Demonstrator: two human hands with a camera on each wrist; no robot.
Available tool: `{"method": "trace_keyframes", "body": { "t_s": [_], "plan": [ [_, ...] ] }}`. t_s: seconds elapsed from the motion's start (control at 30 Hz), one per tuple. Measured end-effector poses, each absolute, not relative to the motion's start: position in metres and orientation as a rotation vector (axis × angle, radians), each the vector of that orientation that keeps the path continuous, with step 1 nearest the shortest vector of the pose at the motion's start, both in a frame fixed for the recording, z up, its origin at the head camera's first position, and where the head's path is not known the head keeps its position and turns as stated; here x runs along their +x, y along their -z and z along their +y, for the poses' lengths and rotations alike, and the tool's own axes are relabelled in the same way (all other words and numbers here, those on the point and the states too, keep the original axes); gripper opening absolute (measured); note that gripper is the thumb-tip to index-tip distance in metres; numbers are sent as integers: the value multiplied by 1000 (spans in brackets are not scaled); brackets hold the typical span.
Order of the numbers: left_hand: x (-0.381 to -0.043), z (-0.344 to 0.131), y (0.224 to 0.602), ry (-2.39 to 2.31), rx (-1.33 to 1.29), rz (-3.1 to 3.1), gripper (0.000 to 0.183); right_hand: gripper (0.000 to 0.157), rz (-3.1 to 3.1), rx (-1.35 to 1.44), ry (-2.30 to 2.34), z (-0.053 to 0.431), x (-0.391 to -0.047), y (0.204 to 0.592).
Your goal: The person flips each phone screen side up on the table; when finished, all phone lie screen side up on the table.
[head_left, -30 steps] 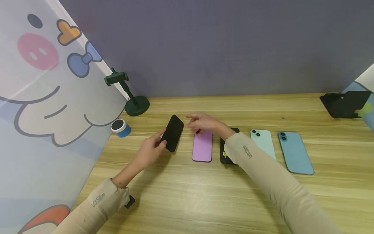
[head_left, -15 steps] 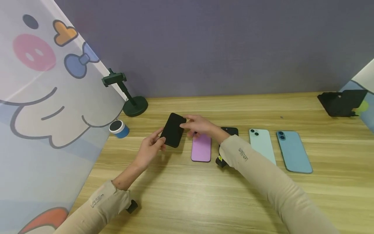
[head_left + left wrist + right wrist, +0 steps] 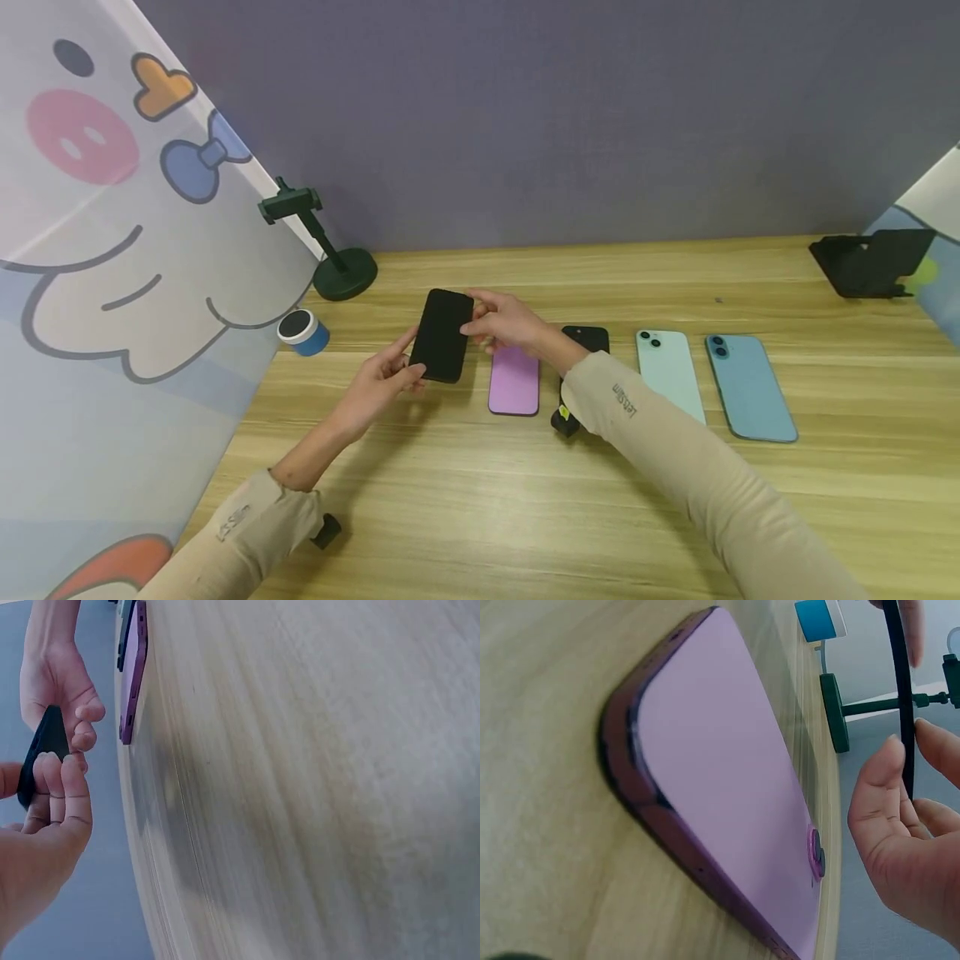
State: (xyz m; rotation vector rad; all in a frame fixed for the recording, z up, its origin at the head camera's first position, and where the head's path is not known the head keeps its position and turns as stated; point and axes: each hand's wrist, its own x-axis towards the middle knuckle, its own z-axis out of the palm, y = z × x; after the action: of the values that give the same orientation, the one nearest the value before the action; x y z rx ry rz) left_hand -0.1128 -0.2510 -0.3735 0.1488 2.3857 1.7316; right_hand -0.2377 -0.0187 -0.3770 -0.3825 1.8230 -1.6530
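Observation:
In the head view a black smartphone (image 3: 442,337) is held above the table, dark screen facing me. My left hand (image 3: 378,383) pinches its lower left edge, thumb in front. At the upper right edge, my right hand (image 3: 510,323) grips it between thumb and fingers. The right wrist view shows the thin side of that smartphone (image 3: 902,690) between the right thumb and fingers. Below the right hand, a purple smartphone (image 3: 514,383) lies back up on the wood. Another black smartphone (image 3: 588,337) lies partly hidden under the right forearm.
A mint smartphone (image 3: 670,371) and a blue smartphone (image 3: 752,387) lie to the right, backs up. At the back left stand a dark green phone stand (image 3: 343,271) and a small blue-and-white tub (image 3: 303,332). A black folding stand (image 3: 870,265) sits at the far right.
My right hand has come onto the black smartphone's upper right edge; earlier it hovered apart from it. The phone has turned so its screen faces me more fully. The left hand keeps its hold.

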Motion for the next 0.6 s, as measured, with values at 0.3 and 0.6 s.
{"method": "trace_keyframes", "body": {
  "t_s": [0.3, 0.6],
  "plan": [
    [-113, -259, 376, -1497, 192, 2360, 83, 78, 1851, -391, 1647, -22, -235, 378],
    [-116, -264, 380, -1402, 241, 2351, 90, 76, 1904, -439, 1634, -23, -232, 381]
  ]
}}
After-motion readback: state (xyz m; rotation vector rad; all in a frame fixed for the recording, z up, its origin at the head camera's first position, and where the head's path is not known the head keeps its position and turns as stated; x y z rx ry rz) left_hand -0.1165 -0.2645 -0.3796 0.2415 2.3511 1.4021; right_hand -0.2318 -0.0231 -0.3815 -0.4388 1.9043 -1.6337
